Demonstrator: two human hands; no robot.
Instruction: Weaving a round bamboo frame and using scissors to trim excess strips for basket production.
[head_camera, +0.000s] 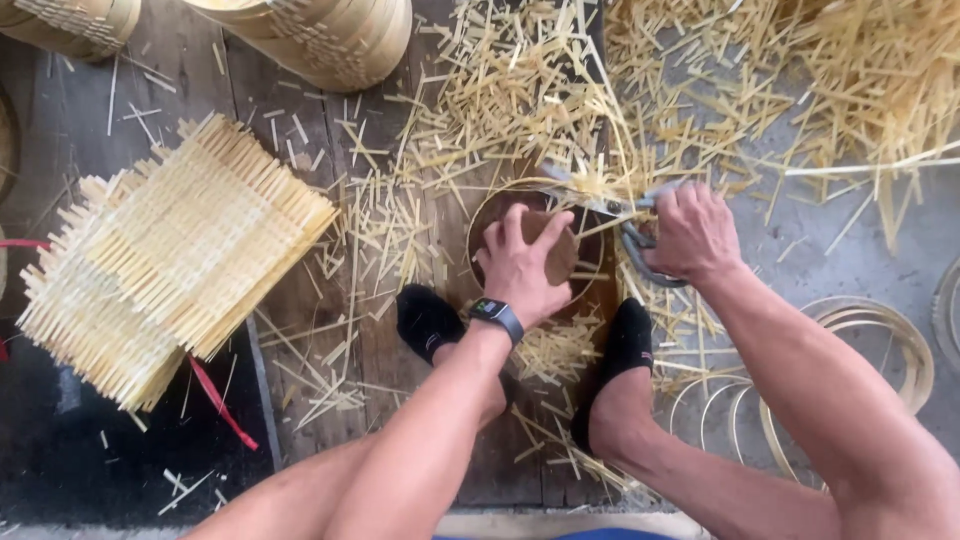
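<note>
My left hand (522, 262) presses down on a round brown piece (558, 250) set inside a thin bamboo hoop (484, 208) on the floor between my feet. A watch sits on that wrist. My right hand (692, 230) grips the grey handles of a pair of shears (640, 238), whose blades reach left across the hoop's far rim among cut bamboo strips. My feet in black socks rest on either side of the hoop.
Loose cut bamboo slivers (700, 80) litter the floor ahead. A stack of woven bamboo mats (170, 255) lies at left with a red strap under it. Round bamboo steamer walls (320, 35) stand at top left. Thin bamboo rings (860, 345) lie at right.
</note>
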